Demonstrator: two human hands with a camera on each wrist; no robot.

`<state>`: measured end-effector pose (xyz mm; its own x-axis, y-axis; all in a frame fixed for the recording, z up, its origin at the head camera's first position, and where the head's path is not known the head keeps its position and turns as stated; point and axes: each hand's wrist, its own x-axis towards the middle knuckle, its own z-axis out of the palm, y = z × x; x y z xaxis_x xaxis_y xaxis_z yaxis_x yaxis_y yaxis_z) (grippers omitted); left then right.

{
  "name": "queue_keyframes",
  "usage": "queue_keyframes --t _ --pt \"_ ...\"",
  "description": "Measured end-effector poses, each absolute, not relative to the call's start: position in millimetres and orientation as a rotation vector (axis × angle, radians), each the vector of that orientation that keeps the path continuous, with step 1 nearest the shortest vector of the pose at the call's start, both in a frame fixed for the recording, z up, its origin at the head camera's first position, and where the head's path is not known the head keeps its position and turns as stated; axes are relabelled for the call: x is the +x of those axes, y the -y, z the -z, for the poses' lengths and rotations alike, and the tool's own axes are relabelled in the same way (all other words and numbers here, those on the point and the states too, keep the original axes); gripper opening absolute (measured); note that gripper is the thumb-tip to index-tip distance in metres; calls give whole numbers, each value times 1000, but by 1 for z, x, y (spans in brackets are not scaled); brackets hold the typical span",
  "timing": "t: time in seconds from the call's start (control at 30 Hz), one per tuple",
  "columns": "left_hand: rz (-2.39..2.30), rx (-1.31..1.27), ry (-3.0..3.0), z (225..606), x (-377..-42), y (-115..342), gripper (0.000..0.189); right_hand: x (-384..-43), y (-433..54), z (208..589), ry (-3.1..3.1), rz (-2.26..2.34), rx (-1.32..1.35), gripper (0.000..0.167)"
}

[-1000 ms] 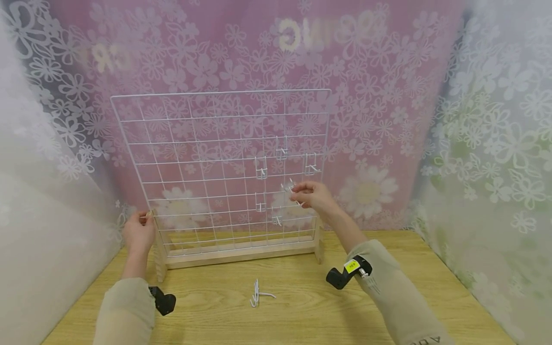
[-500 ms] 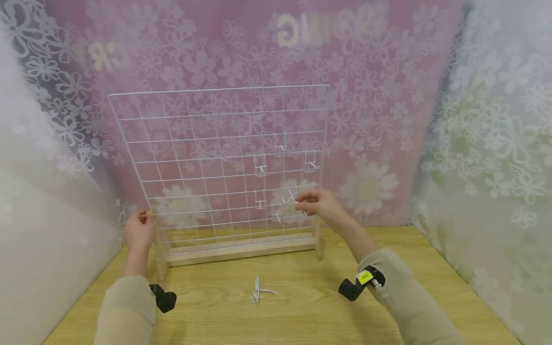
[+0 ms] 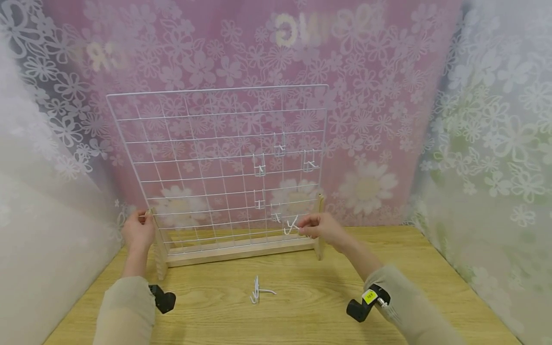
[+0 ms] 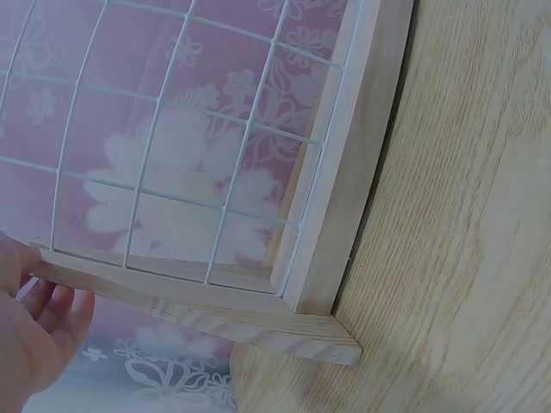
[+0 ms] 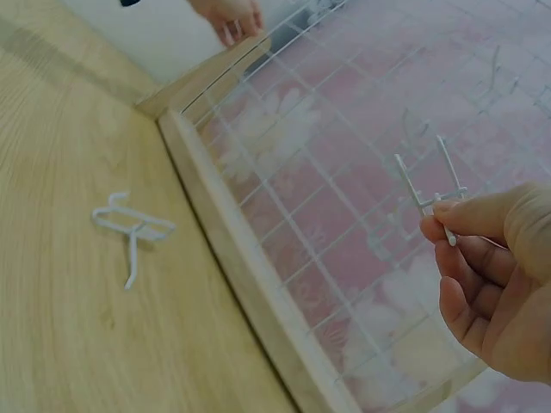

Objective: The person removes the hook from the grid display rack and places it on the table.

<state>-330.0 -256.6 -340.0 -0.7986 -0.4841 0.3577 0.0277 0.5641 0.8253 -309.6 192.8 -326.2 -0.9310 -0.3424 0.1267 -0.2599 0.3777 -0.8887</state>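
Observation:
A white wire grid panel (image 3: 217, 89) stands upright in a light wooden stand (image 3: 241, 254). My left hand (image 3: 139, 235) grips the top of the stand's left post (image 4: 103, 277) between thumb and fingers. Between thumb and fingertips, my right hand (image 3: 322, 229) pinches a white wire hook (image 5: 410, 182), its two prongs sticking out toward the grid. This hook is in front of the grid's lower right part; whether it touches the wires I cannot tell. Several similar hooks (image 3: 260, 170) hang on the right half of the grid.
Another white wire hook (image 3: 256, 291) lies on the wood-grain table (image 3: 207, 316) in front of the stand. A pink flowered curtain (image 3: 241, 48) hangs behind the grid, with pale flowered sheets (image 3: 496, 143) at the sides. Wrist cameras (image 3: 360, 309) sit on both forearms.
My right hand has moved down and slightly right with the wire hook, from the grid's middle rows to its lower right. The left hand stays on the post.

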Motion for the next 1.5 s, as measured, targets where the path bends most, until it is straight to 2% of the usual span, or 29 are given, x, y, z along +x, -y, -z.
queue_keyframes --t 0.17,0.83,1.1,1.5 --pt "1188 369 2245 341 -331 258 35 -307 -194 348 -2519 1558 -595 23" --pt "1196 374 2247 342 -332 258 35 -299 -185 410 -2469 1492 -676 12" --pt "1188 383 2264 341 -330 257 36 -295 -179 424 -2427 1508 -773 11" --pt "1168 363 2242 340 -331 258 34 -293 -172 439 -2434 1461 -724 7"
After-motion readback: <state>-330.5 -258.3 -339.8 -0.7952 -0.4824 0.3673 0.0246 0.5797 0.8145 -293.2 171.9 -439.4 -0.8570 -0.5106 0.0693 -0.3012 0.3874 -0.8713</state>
